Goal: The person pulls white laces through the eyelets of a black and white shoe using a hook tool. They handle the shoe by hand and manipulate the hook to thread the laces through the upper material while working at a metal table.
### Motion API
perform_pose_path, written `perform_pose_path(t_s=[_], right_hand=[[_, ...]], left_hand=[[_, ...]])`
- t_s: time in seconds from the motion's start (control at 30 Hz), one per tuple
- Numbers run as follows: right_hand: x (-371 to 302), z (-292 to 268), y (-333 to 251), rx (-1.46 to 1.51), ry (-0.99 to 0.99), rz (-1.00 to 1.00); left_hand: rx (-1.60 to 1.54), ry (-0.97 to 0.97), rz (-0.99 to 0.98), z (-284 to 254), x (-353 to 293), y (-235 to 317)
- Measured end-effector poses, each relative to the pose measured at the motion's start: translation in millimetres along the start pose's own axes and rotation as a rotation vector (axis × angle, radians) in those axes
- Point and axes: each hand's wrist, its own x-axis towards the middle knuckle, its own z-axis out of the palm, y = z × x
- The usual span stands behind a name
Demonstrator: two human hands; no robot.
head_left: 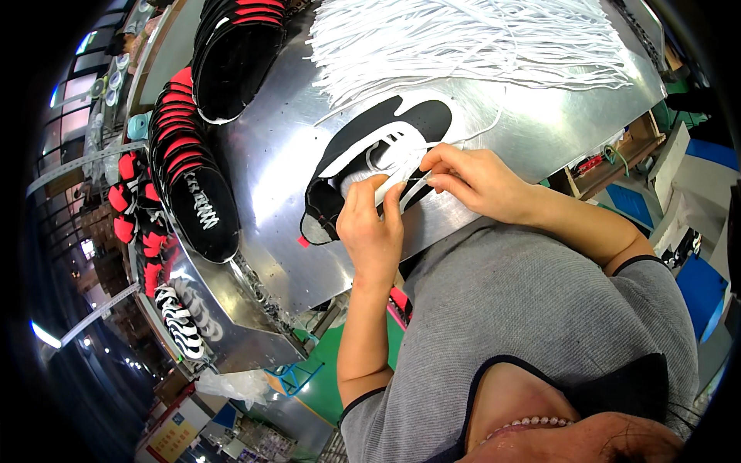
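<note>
A black and white shoe upper [330, 163] lies on the metal table in front of me, its toe pointing away to the right. A white shoelace [484, 131] runs through some of its eyelets, and one end trails over the table. My left hand [372, 224] is closed on the white eyelet edge of the upper, fingertips pinched. Close beside it, my right hand [472, 182] pinches a thin white piece of the shoelace between thumb and forefinger. Between the two hands a short stretch shows; the exact eyelet is hidden by my fingers.
A thick spread of white shoelaces [463, 46] covers the far side of the metal table [270, 255]. Nested black and red shoe uppers [202, 204] form a long row at the left, with another stack [235, 69] behind. More black and white uppers [179, 324] lie lower left.
</note>
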Motion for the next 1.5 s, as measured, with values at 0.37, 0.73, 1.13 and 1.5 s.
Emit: perform_pose_path(t_s=[0.37, 0.73, 1.13, 1.5], right_hand=[[8.6, -1.6, -7.0, 0.055, -0.062, 0.115], [5.4, -8.0, -16.1, -0.050, -0.031, 0.079], [6.4, 0.1, -10.7, -0.124, -0.031, 0.099], [4.4, -29.3, -22.0, -0.228, -0.093, 0.145]], left_hand=[[-0.152, -0.015, -0.042, 0.2, 1.1, 0.5], [-0.201, -0.028, -0.104, -0.1, 4.7, 2.2], [-0.268, -0.093, -0.044, 0.5, 2.0, -0.4], [-0.137, -0.063, 0.006, 0.5, -7.9, 9.3]])
